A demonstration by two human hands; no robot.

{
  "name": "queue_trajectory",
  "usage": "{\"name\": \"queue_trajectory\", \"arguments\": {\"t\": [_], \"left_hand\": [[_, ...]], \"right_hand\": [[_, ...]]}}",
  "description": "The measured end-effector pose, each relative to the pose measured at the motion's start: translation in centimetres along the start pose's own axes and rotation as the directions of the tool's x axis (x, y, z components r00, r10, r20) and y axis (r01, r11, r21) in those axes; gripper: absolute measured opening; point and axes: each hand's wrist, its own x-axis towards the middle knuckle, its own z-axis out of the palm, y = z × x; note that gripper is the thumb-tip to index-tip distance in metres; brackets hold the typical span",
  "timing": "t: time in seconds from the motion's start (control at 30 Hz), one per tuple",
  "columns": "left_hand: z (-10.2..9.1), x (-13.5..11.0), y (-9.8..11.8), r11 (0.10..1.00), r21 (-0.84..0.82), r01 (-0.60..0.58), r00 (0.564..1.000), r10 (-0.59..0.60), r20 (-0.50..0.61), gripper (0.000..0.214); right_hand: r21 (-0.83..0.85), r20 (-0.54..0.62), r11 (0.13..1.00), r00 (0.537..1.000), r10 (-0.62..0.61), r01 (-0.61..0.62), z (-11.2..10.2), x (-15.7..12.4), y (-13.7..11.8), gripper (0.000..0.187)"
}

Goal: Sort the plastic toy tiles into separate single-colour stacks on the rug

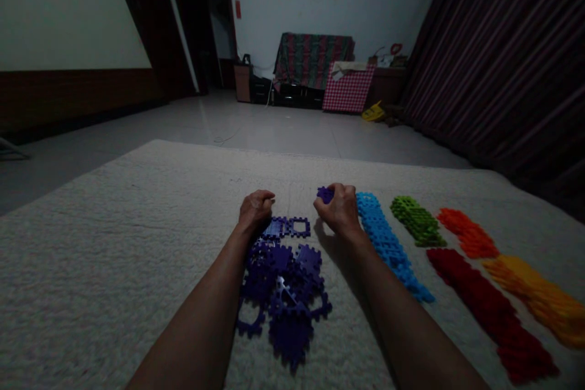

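Purple piece (325,194) mostly inside right grip (340,210)

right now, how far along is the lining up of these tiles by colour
Done: the blue row, green row, orange row, red row and yellow row lie lined up on the rug. In hand: the right hand grips a purple piece; the left hand is closed beside two joined purple tiles. Left: the loose purple pile, not yet in a row.
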Motion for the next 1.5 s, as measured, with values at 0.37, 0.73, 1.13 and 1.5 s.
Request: {"name": "queue_trajectory", "arguments": {"t": [0.37, 0.73, 1.13, 1.5], "left_hand": [[-0.2, -0.1, 0.2, 1.000, 0.004, -0.024, 1.000, 0.024, -0.006, 0.030], [-0.2, 0.1, 0.1, 1.000, 0.004, -0.027, 1.000, 0.027, 0.015, 0.030], [0.0, 0.0, 0.1, 0.999, 0.047, -0.017, 1.000, 0.018, -0.004, 0.032], [-0.2, -0.1, 0.2, 0.999, 0.029, -0.022, 1.000, 0.022, -0.003, 0.031]], "right_hand": [[0.003, -0.030, 0.995, 0.994, 0.102, -0.102, 3.3, 1.6, 2.0, 0.035], [0.003, 0.032, 0.991, 0.991, 0.132, -0.132, 3.1, 1.0, 1.4, 0.041], [-0.136, 0.159, 0.985, 0.980, 0.123, -0.102, 2.5, 0.8, 0.6, 0.049], [-0.102, 0.138, 0.986, 0.980, 0.144, -0.131, 2.6, 0.7, 1.1, 0.051]]}}
